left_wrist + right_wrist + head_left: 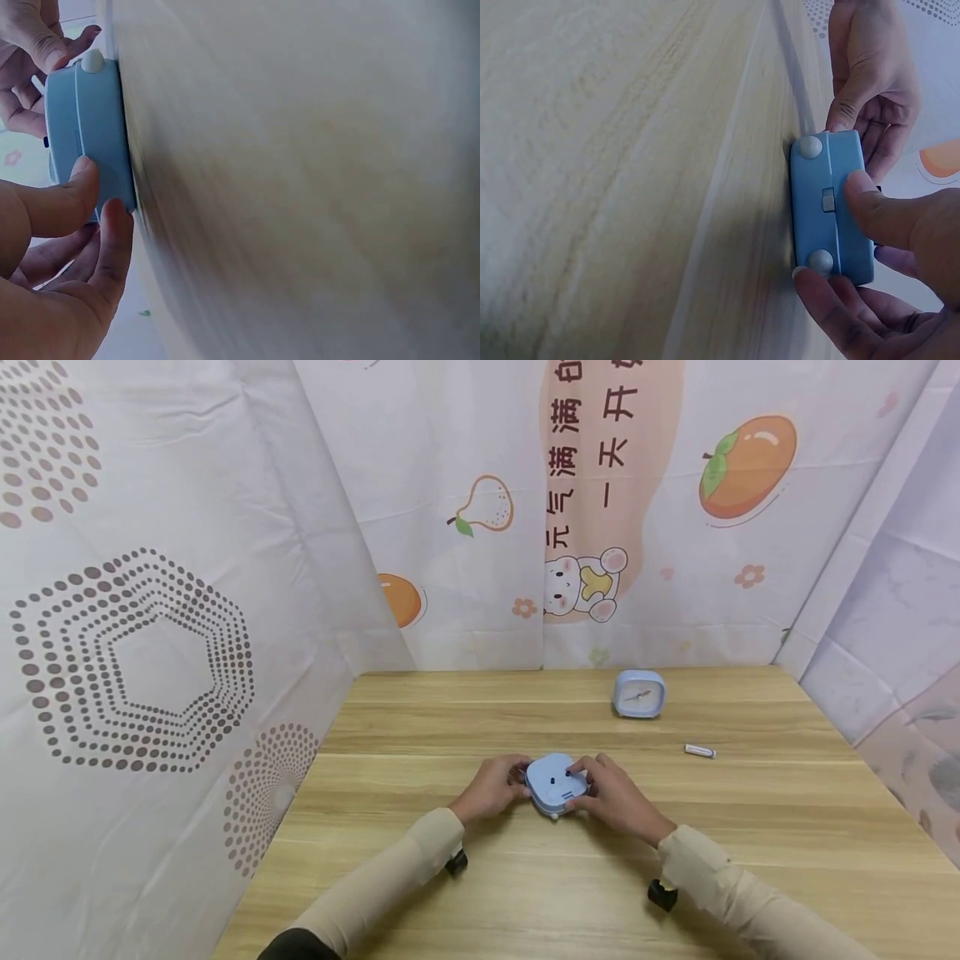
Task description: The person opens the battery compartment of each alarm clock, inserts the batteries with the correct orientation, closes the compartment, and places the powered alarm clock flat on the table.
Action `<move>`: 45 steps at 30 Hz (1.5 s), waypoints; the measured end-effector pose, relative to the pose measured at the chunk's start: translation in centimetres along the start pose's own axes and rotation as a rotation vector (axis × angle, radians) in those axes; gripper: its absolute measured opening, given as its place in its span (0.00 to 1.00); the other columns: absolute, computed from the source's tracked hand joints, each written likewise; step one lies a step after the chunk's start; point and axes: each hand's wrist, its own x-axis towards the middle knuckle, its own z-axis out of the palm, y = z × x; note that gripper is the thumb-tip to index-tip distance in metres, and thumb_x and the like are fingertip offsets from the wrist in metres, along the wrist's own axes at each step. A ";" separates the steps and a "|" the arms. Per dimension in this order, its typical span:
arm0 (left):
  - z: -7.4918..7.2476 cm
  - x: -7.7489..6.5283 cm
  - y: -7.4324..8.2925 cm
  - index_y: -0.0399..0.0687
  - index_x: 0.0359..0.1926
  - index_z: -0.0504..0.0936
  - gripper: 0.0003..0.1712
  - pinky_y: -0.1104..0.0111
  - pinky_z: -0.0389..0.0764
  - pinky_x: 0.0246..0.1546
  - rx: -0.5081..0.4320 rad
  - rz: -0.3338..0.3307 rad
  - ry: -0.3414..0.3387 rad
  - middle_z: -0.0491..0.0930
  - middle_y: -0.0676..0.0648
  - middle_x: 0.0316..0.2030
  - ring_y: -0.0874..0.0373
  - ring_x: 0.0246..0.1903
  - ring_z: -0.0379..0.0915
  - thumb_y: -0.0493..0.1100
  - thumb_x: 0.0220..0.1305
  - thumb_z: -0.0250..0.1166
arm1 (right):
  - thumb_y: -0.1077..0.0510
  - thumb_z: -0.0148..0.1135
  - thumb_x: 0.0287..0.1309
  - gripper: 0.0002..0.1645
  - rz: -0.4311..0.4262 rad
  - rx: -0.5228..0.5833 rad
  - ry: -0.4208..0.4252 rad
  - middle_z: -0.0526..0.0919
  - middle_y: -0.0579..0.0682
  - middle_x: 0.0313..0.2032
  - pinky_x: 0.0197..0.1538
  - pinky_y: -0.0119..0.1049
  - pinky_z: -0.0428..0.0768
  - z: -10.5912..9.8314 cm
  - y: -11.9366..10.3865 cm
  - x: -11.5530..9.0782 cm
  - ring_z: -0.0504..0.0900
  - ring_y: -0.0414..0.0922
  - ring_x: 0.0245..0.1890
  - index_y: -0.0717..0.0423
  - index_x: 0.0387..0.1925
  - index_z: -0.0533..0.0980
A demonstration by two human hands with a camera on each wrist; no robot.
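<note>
A light-blue alarm clock (pixel 551 793) lies face down on the wooden table, its back with two small black knobs turned up. My left hand (pixel 489 792) grips its left side, thumb on the side wall in the left wrist view. From the right, my right hand (pixel 618 797) holds the clock; its index finger reaches over the back near one knob. In the right wrist view the right thumb (pixel 866 187) lies on the clock's side edge, beside a small pale catch (pixel 828 200) between two round white feet. The clock's face is hidden.
Toward the back right stands a second light-blue clock (pixel 639 695), upright and facing me. A small white cylinder like a battery (pixel 700 751) lies on the table (pixel 420 718) in front of it. Printed curtains (pixel 465 593) hang behind the table and at both sides.
</note>
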 end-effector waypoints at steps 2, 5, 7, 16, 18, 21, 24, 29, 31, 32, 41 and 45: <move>-0.1 0.0 0.1 0.38 0.60 0.81 0.25 0.70 0.81 0.45 -0.010 -0.009 -0.001 0.84 0.49 0.44 0.59 0.42 0.80 0.31 0.61 0.73 | 0.52 0.79 0.55 0.28 0.000 0.004 0.003 0.74 0.50 0.38 0.41 0.36 0.75 0.0 0.0 0.1 0.75 0.44 0.39 0.58 0.53 0.79; -0.2 0.0 0.2 0.39 0.60 0.81 0.26 0.71 0.81 0.45 -0.019 -0.012 -0.008 0.84 0.49 0.44 0.59 0.42 0.80 0.30 0.61 0.73 | 0.53 0.79 0.55 0.26 0.005 0.005 0.007 0.74 0.50 0.37 0.40 0.35 0.75 -0.1 0.1 0.2 0.75 0.43 0.38 0.57 0.52 0.80; -0.3 0.1 0.2 0.38 0.60 0.81 0.26 0.71 0.81 0.45 -0.019 -0.002 -0.012 0.84 0.48 0.45 0.59 0.43 0.81 0.30 0.60 0.74 | 0.53 0.79 0.56 0.25 0.005 0.007 0.009 0.75 0.50 0.37 0.40 0.36 0.75 0.0 0.1 0.2 0.75 0.43 0.37 0.56 0.52 0.80; -0.5 0.0 0.6 0.38 0.65 0.77 0.38 0.73 0.81 0.43 -0.015 0.017 -0.071 0.84 0.44 0.50 0.59 0.44 0.82 0.33 0.52 0.81 | 0.53 0.78 0.57 0.23 0.041 0.020 0.000 0.75 0.49 0.34 0.37 0.36 0.74 0.2 0.2 0.3 0.73 0.43 0.34 0.55 0.51 0.78; -0.6 0.0 0.7 0.40 0.66 0.77 0.42 0.72 0.80 0.43 0.011 0.024 -0.095 0.83 0.47 0.50 0.60 0.44 0.80 0.39 0.50 0.84 | 0.53 0.78 0.58 0.24 0.057 0.022 -0.011 0.75 0.48 0.33 0.36 0.36 0.73 0.3 0.2 0.3 0.73 0.43 0.34 0.54 0.52 0.78; -0.7 -0.1 1.0 0.43 0.66 0.76 0.45 0.71 0.77 0.46 0.068 0.054 -0.116 0.81 0.51 0.49 0.60 0.46 0.76 0.48 0.48 0.85 | 0.52 0.77 0.58 0.25 0.062 0.031 -0.029 0.76 0.47 0.32 0.35 0.36 0.73 0.4 -0.1 0.3 0.73 0.43 0.32 0.54 0.52 0.76; -0.7 -0.1 1.2 0.42 0.65 0.76 0.46 0.70 0.76 0.48 0.098 0.067 -0.125 0.80 0.52 0.49 0.61 0.47 0.74 0.52 0.48 0.85 | 0.52 0.77 0.59 0.25 0.068 0.045 -0.044 0.76 0.47 0.31 0.33 0.35 0.74 0.4 -0.5 0.3 0.73 0.43 0.30 0.54 0.52 0.76; -0.6 -0.2 1.2 0.39 0.69 0.72 0.50 0.70 0.76 0.51 0.100 0.068 -0.127 0.79 0.51 0.49 0.63 0.47 0.73 0.52 0.49 0.85 | 0.53 0.74 0.63 0.21 0.060 0.062 -0.054 0.77 0.46 0.28 0.30 0.34 0.74 0.5 -0.7 0.2 0.74 0.41 0.26 0.55 0.52 0.76; -0.5 -0.2 1.1 0.38 0.70 0.71 0.51 0.70 0.76 0.51 0.103 0.072 -0.131 0.79 0.51 0.50 0.63 0.46 0.73 0.52 0.49 0.84 | 0.54 0.73 0.64 0.20 0.047 0.067 -0.055 0.77 0.45 0.27 0.28 0.33 0.74 0.5 -0.7 0.1 0.73 0.40 0.25 0.56 0.51 0.76; -0.5 -0.2 1.1 0.39 0.70 0.71 0.51 0.70 0.75 0.51 0.106 0.073 -0.133 0.79 0.51 0.50 0.63 0.46 0.73 0.52 0.50 0.84 | 0.54 0.73 0.64 0.19 0.042 0.066 -0.055 0.77 0.45 0.27 0.28 0.33 0.74 0.5 -0.7 0.1 0.73 0.40 0.24 0.56 0.51 0.76; -0.4 -0.3 1.2 0.42 0.70 0.72 0.49 0.68 0.75 0.54 0.119 0.066 -0.131 0.77 0.49 0.56 0.62 0.50 0.72 0.53 0.51 0.83 | 0.51 0.80 0.55 0.20 0.034 -0.047 0.009 0.71 0.51 0.37 0.36 0.35 0.71 0.4 -1.5 0.4 0.70 0.43 0.35 0.51 0.45 0.80; -0.5 -0.3 1.1 0.45 0.69 0.74 0.47 0.70 0.76 0.51 0.109 0.073 -0.136 0.77 0.50 0.55 0.63 0.48 0.72 0.52 0.51 0.83 | 0.51 0.82 0.51 0.19 -0.047 -0.154 0.035 0.73 0.51 0.39 0.39 0.36 0.74 0.6 -2.0 0.5 0.72 0.43 0.37 0.51 0.41 0.82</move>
